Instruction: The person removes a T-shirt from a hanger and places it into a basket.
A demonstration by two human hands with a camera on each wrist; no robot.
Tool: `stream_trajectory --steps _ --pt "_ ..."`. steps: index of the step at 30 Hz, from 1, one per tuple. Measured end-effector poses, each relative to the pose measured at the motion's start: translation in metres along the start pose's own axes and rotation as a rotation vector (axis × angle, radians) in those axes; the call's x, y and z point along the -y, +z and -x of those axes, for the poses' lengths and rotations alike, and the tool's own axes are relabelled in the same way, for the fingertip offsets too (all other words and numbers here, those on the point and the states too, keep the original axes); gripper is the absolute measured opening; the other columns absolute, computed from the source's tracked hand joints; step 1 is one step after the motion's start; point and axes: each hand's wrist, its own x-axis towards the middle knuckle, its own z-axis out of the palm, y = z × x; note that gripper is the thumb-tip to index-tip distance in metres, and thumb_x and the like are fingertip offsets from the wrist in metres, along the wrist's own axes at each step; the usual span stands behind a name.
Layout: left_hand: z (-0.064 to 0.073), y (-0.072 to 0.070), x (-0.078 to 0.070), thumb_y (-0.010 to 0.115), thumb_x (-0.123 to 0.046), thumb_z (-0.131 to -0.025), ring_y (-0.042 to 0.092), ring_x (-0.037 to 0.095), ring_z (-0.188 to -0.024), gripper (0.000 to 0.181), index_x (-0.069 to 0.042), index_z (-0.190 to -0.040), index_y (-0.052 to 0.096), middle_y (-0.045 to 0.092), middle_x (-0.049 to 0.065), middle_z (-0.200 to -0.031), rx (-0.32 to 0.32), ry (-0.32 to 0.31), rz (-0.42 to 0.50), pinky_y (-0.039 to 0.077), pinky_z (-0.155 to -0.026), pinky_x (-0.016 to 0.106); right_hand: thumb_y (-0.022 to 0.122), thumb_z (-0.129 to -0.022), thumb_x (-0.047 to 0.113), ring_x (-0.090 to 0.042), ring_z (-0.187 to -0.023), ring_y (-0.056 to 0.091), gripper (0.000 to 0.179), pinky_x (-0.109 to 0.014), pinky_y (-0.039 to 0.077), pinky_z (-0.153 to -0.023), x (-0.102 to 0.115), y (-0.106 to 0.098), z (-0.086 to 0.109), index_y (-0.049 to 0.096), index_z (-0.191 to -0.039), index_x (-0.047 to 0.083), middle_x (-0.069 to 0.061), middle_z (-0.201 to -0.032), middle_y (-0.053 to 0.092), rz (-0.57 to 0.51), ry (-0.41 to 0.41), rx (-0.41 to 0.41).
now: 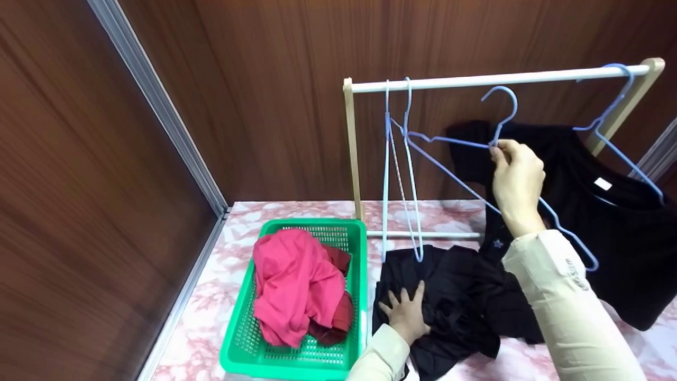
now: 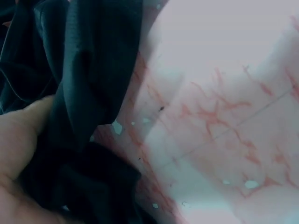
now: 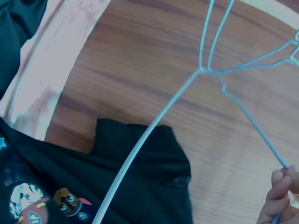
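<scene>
My right hand [image 1: 518, 177] pinches a blue wire hanger [image 1: 460, 142] at the neck just below its hook, lifted in front of the rack. In the right wrist view, the fingers [image 3: 278, 193] grip the hanger's wire at the lower right. A crumpled black garment [image 1: 455, 301] lies on the marbled surface, and my left hand [image 1: 407, 317] rests on it with fingers spread. Beside the thumb in the left wrist view, folds of black cloth [image 2: 98, 70] show. Behind my right arm hangs a black T-shirt [image 1: 629, 238] with a white neck label.
A white-barred rack [image 1: 455, 82] stands against the brown wood panel. Two more hangers [image 1: 407, 132] hang at its left end; another hanger [image 1: 616, 106] is at its right end. A green basket [image 1: 240, 317] holds a pink garment [image 1: 296, 286] and dark red cloth [image 1: 338, 312].
</scene>
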Motion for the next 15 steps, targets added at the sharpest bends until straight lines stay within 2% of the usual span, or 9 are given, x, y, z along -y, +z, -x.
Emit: stream_trajectory --steps 3,5,9,15 --pt "0.002 0.003 -0.006 0.084 -0.034 -0.068 0.046 0.039 -0.129 0.092 -0.044 -0.144 0.034 0.051 0.011 -0.130 0.020 0.006 -0.039 0.040 -0.097 0.062 0.050 -0.098 0.016 -0.041 -0.103 0.060 0.026 -0.055 0.041 -0.091 0.006 0.003 -0.001 0.066 -0.111 0.001 -0.022 -0.101 0.066 -0.012 -0.026 -0.012" --pt "0.004 0.005 -0.009 0.084 -0.037 -0.067 0.050 0.032 -0.122 0.085 -0.044 -0.140 0.041 0.053 0.007 -0.124 0.002 0.010 -0.102 0.044 -0.093 0.057 0.048 -0.098 0.014 -0.042 -0.107 0.058 0.027 -0.056 0.041 -0.092 0.011 0.004 -0.001 0.065 -0.113 -0.001 -0.023 -0.106 0.065 -0.022 -0.035 -0.013" --pt "0.005 0.006 -0.013 0.083 -0.041 -0.066 0.052 0.023 -0.106 0.063 -0.032 -0.124 0.058 0.057 0.000 -0.114 -0.029 0.015 -0.195 0.049 -0.084 0.050 0.046 -0.096 0.010 -0.044 -0.111 0.056 0.028 -0.055 0.040 -0.092 0.022 0.007 -0.002 0.064 -0.115 -0.003 -0.026 -0.111 0.062 -0.048 -0.049 -0.008" --pt "0.004 0.009 -0.015 0.082 -0.043 -0.067 0.055 0.019 -0.100 0.047 -0.023 -0.105 0.062 0.063 -0.004 -0.104 -0.062 0.014 -0.260 0.052 -0.079 0.044 0.046 -0.097 0.008 -0.044 -0.106 0.056 0.027 -0.056 0.042 -0.091 0.033 0.010 -0.006 0.063 -0.114 -0.005 -0.027 -0.105 0.061 -0.041 -0.068 0.008"
